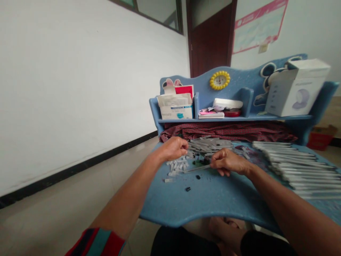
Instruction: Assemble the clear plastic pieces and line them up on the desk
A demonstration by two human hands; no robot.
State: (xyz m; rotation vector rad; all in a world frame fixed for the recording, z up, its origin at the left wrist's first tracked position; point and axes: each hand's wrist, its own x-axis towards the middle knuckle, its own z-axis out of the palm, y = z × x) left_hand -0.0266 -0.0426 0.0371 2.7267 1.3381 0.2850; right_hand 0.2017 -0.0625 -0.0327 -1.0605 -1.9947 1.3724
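Observation:
My right hand is closed, pinching one end of a thin clear pen barrel, which points left low over the desk. My left hand is closed above the left side of the parts; what its fingers hold, if anything, is hidden. Below it lie several small translucent pen caps. Small black pieces are heaped between the hands, and a loose black piece lies nearer the front edge. Behind the hands spreads a pile of clear barrels.
Rows of pens lie stacked on the right of the blue desk. A checked cloth is bunched under the shelf. The shelf holds a mask box, a red round tin and a white box. A white wall stands left.

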